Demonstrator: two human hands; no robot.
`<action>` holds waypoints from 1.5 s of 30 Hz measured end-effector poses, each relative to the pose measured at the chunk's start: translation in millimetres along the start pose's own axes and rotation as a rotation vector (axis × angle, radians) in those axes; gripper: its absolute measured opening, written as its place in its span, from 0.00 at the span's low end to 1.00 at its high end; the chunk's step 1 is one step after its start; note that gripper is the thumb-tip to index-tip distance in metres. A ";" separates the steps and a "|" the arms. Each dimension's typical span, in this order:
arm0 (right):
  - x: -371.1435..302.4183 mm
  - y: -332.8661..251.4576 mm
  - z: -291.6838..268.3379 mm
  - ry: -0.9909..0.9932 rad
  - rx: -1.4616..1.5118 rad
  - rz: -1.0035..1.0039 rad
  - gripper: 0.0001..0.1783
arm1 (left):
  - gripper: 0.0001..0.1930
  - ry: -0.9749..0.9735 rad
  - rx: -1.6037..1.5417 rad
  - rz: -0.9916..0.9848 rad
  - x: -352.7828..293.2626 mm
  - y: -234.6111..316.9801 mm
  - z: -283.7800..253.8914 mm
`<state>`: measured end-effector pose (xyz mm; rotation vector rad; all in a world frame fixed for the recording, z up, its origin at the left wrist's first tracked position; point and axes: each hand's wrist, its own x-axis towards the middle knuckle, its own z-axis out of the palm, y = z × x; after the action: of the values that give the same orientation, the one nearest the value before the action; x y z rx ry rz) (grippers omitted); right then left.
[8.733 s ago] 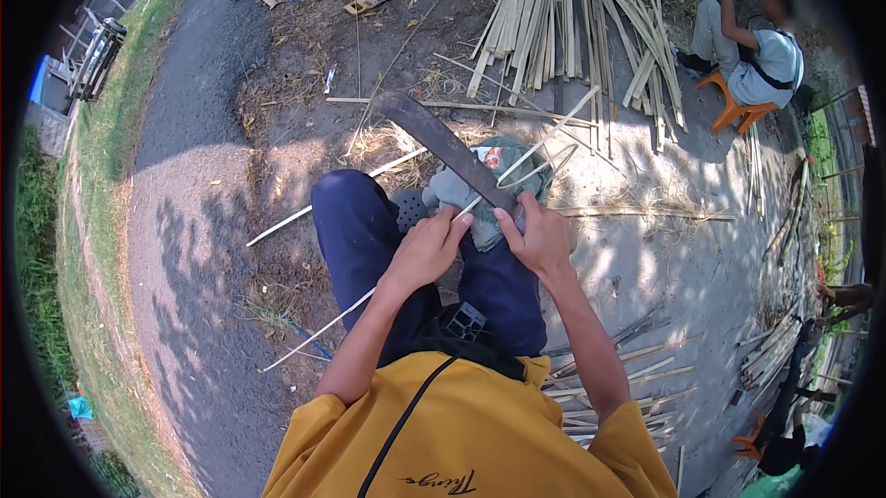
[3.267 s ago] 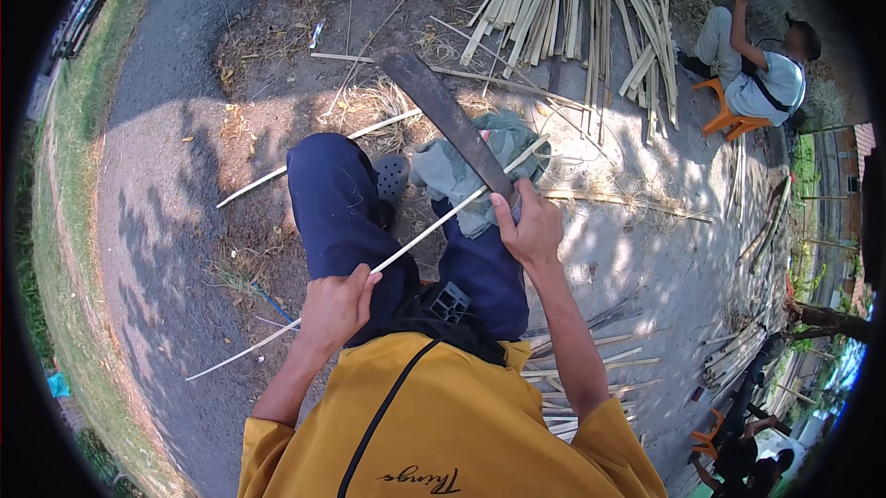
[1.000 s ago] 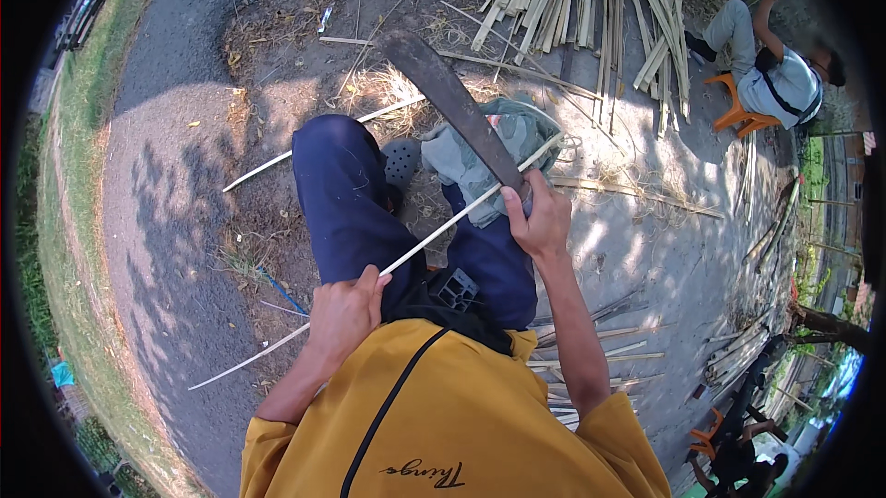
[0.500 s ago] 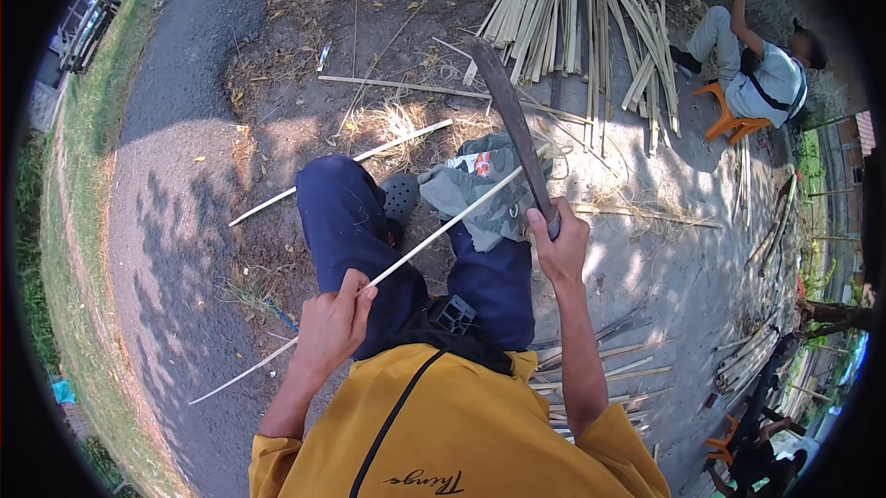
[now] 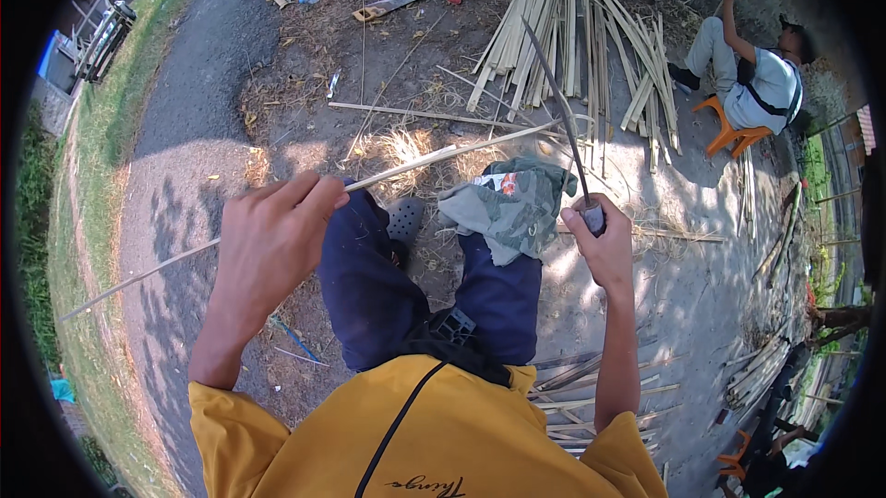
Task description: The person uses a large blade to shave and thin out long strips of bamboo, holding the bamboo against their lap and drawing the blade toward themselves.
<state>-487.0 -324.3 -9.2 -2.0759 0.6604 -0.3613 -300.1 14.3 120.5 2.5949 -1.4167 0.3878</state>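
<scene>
My left hand (image 5: 277, 240) is closed around a long, thin pale bamboo strip (image 5: 503, 140), raised in front of my left side. One end of the strip slants up to the right toward the blade; its other end sticks out to the lower left. In my right hand (image 5: 607, 249) is the dark handle of a machete (image 5: 561, 101), its long blade pointing up and away, turned nearly edge-on. The strip's far tip appears close to the blade; contact cannot be made out. A camouflage cloth (image 5: 521, 212) is draped over my right knee.
Ahead lies a big pile of split bamboo strips (image 5: 526, 36). More strips (image 5: 609, 392) lie beside my right hip. A wooden-handled handsaw (image 5: 401, 3) rests farther off. At the right, another person (image 5: 761, 87) sits on an orange stool (image 5: 729, 133).
My left hand has moved up and left, drawing the strip leftward. My right hand has shifted right, and the machete blade has turned from its broad side to nearly edge-on.
</scene>
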 end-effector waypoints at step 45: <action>102.3 40.0 258.4 0.159 0.230 -0.028 0.24 | 0.07 -0.234 0.140 0.169 162.5 -129.6 165.9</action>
<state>-290.8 -226.7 -184.8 -1.8520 0.6517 -0.5959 -82.0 -89.4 9.1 2.7131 -1.7529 0.2167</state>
